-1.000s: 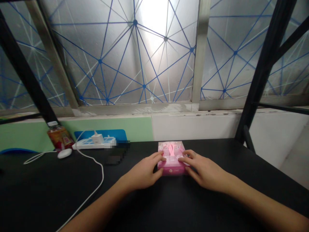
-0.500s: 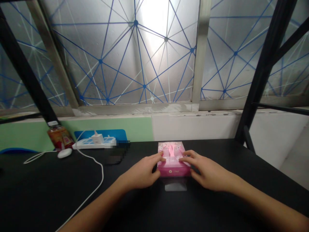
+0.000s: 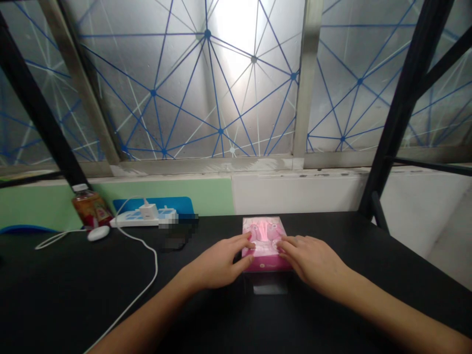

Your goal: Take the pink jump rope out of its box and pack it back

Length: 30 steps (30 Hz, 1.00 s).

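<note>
Bottle (image 3: pixel 91 210): left of frame, on the worktop (image 3: pixel 55 295).
Power strip (image 3: pixel 125 220): left of centre, white plug (image 3: pixel 149 212) in it.
Left hand (image 3: pixel 219 263): lower centre, unclenched, fingertips on the pink box (image 3: pixel 265 247).
Box: lower centre, flat on the worktop.
Right hand (image 3: pixel 317 260): lower right, fingers together, touching the box; cannot tell whether gripping.

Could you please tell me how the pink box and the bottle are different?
Shape: the pink box is low and flat with straight edges, while the bottle is taller, with a white cap.
Colour: the box is pink and whitish; the bottle looks orange-brown and red.
Contact: the left hand and right hand touch the box; neither touches the bottle.
Shared: both stand on the black table.
</note>
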Available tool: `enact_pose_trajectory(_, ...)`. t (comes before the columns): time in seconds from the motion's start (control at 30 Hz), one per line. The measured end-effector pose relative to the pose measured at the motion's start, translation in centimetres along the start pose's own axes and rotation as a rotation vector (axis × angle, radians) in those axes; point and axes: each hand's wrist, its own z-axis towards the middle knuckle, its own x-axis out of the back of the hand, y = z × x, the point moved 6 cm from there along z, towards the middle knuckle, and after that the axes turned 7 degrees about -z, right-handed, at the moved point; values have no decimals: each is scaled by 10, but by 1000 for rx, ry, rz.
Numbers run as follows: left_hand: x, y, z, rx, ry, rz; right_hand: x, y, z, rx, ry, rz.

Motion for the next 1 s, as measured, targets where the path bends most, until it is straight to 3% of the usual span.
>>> enact_pose_trajectory(0.17, 3, -2, -3, 18, -7, -22, 7, 2, -1, -15, 18, 115)
enact_pose_trajectory(0.6, 3, -4, -3, 24, -6, -55, 8, 2, 4, 26, -11, 7)
enact_pose_trajectory(0.77, 4, -3, 0, 21, -14, -48, 6, 6, -1, 15, -7, 121)
enact_pose_trajectory(0.87, 4, -1, 5, 1, -5, -48, 16, -4, -7, 116, 2, 127)
enact_pose_trajectory(1.0, 3, 2, 12, -9, 34, -50, 34, -35, -22, 400, -48, 253)
